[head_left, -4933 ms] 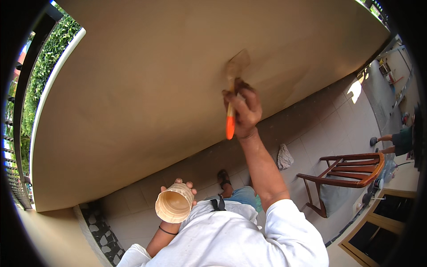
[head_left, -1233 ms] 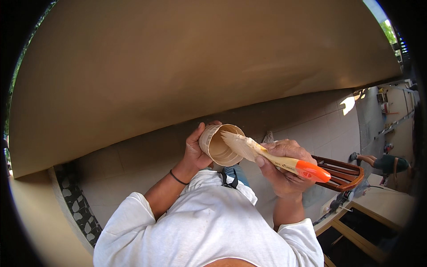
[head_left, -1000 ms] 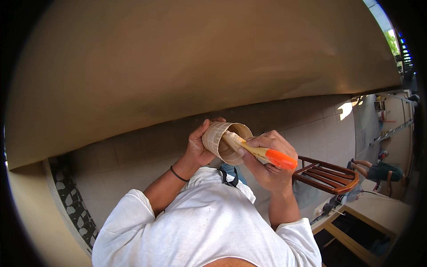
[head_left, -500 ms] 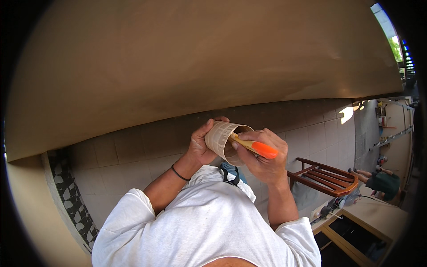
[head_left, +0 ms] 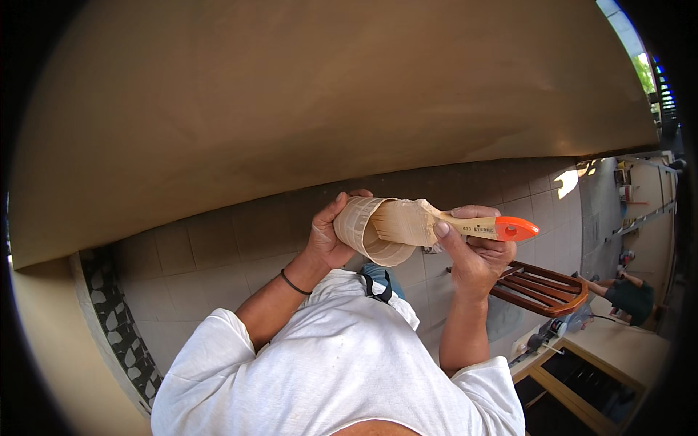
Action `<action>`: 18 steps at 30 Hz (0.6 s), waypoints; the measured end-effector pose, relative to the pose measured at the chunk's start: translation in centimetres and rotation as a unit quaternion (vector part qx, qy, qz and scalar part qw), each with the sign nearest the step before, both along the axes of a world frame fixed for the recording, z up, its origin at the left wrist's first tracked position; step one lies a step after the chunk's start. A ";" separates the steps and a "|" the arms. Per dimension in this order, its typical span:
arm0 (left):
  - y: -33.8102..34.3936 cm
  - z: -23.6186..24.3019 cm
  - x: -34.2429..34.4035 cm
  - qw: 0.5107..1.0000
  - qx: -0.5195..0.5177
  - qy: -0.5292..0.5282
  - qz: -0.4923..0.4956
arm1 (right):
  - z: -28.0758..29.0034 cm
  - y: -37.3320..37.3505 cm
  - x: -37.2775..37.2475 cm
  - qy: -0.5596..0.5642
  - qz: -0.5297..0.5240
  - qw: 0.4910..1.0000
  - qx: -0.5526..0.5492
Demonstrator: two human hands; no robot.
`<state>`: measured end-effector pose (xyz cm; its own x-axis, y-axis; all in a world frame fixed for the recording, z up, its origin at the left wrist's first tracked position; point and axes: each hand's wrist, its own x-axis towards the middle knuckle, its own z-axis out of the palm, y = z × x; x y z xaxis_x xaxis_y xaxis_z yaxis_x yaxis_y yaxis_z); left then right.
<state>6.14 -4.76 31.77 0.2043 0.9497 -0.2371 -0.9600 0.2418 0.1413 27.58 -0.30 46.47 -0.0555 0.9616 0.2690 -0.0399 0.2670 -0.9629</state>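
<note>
My left hand [head_left: 331, 231] is wrapped round a translucent plastic tub [head_left: 354, 227], tilted with its mouth to the right. Between the fingers and thumb of my right hand [head_left: 480, 256] is the wooden handle of a paintbrush [head_left: 414, 221], its orange tip pointing right. Beige paint coats the brush's wide head, and the bristle ends sit just inside the tub's mouth. How much paint the tub holds cannot be seen.
A large tan wall [head_left: 320, 94] spans the area ahead, above a tiled floor [head_left: 218, 247]. To the right stands a reddish-brown slatted wooden chair [head_left: 542, 287]. Another person [head_left: 631, 299] is farther off at the right. A dark pebble-patterned strip [head_left: 120, 320] runs along the left.
My right hand has drawn the paintbrush rightward, bringing its paint-coated head mostly out of the tub. My left hand and the tub have stayed nearly still.
</note>
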 end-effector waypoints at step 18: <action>0.2 0.0 0.3 0.999 0.004 0.043 -0.016 | -1.0 0.5 -2.2 -0.288 0.116 0.920 0.240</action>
